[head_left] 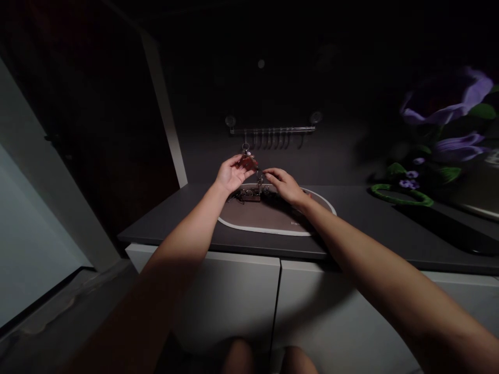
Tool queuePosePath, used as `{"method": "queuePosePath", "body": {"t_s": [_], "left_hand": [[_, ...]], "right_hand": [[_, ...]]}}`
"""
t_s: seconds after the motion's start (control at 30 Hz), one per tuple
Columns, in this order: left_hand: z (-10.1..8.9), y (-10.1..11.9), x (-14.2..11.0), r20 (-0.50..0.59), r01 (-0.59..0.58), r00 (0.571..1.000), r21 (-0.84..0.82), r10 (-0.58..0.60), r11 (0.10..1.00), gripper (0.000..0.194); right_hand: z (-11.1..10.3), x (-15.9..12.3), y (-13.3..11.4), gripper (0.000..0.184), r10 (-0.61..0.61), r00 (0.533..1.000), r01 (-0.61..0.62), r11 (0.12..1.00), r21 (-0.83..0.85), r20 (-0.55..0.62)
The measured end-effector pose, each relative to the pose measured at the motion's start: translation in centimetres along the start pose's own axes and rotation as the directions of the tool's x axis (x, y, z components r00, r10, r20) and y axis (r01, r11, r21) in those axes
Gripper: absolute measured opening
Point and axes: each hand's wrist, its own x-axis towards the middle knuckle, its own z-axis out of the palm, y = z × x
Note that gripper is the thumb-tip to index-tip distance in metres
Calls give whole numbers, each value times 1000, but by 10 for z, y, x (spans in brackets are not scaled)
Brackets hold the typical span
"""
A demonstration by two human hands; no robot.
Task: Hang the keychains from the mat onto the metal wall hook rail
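Note:
A reddish-brown keychain (248, 162) hangs below a hook rail (273, 130), its metal ring (245, 147) near the leftmost hook. My left hand (231, 174) is around the keychain's left side, palm turned up, with the thumb and fingers touching it. On the other side, my right hand (284, 184) has its thumb and fingertips pinched together at the keychain's lower right end. Small metal pieces that look like keys (260, 180) dangle between the hands. Beneath them, a brown oval mat (257, 215) with a pale rim carries a cluster of small dark and metallic items (249, 195), too dim to name.
The mat lies on a dark countertop (163, 210) above white cabinet doors (237, 296). Purple flowers (448, 111) and a green ring-shaped item (401, 196) stand at the right. Several hooks line the clear rail on the dark wall. A door frame (163, 104) rises at the left.

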Motion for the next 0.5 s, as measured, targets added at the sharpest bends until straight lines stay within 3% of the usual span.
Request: {"method": "queuePosePath", "body": {"t_s": [0.23,0.5], "left_hand": [[2,-2,-2,30,-34,999,22,33,999,9],[-1,-3,2,-29,-54,998,26,55,998,7]], "right_hand": [[4,0,1,26,104,992,-124,925,359,74],[0,0,-4,26,202,979,-198,881,430,38]]}}
